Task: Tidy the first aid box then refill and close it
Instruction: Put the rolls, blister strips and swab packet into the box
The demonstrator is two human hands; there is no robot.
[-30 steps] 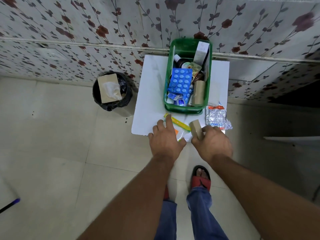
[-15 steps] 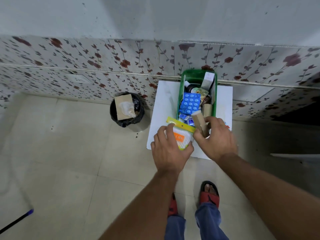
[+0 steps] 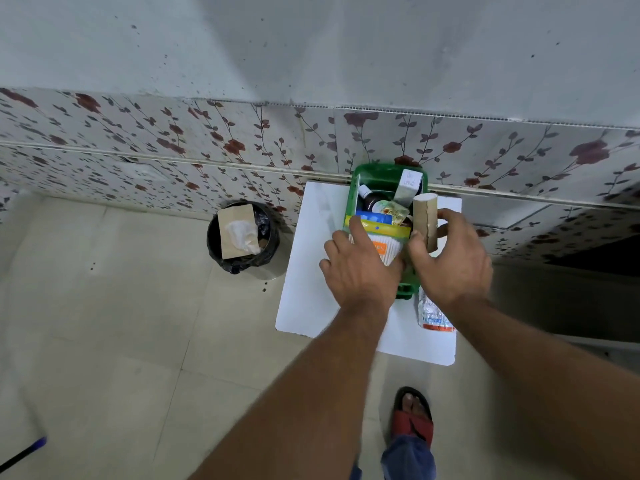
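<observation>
The green first aid box stands open on a small white table against the wall. Inside it I see a dark bottle, a white carton and a blue blister pack. My left hand holds a white packet with a yellow top strip over the box's near end. My right hand grips a tan bandage roll, upright over the box's right side. A foil tablet strip lies on the table below my right wrist.
A black bin with a brown packet and tissue in it stands on the tiled floor left of the table. The floral-tiled wall is right behind the box. My foot in a red sandal is below the table's near edge.
Both hands lifted the packet and the roll off the table's near edge and carried them forward over the box. The view tilted up toward the wall.
</observation>
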